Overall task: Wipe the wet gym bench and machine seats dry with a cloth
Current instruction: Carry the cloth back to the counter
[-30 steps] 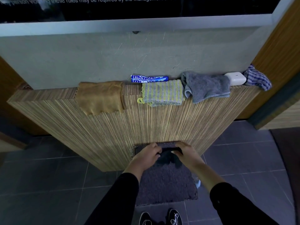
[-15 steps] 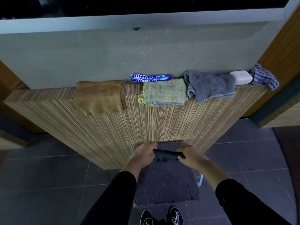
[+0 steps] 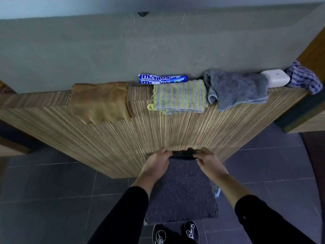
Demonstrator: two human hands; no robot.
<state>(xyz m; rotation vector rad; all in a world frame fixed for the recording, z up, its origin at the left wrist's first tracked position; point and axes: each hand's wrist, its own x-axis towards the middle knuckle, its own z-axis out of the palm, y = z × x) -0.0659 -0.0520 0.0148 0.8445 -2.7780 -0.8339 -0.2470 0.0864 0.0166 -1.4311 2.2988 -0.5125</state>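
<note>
Left hand point(image 3: 157, 160) and right hand point(image 3: 209, 160) pinch dark cloth point(image 3: 183, 153) stretched between them, near, above floor mat point(image 3: 181, 194). Risk: loose pinch lets cloth drop onto mat, dirtying it.

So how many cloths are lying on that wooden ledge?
4: tan cloth on the left, striped yellow-grey cloth in the middle, grey cloth beside it, checked cloth at far right, partly hidden.

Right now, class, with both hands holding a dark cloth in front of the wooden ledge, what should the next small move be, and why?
Probably turn away towards the wet equipment. The left hand and right hand already pinch the dark cloth stretched between them, so it looks ready, and no bench or seat shows here, only the wooden ledge with its spare cloths.
</note>
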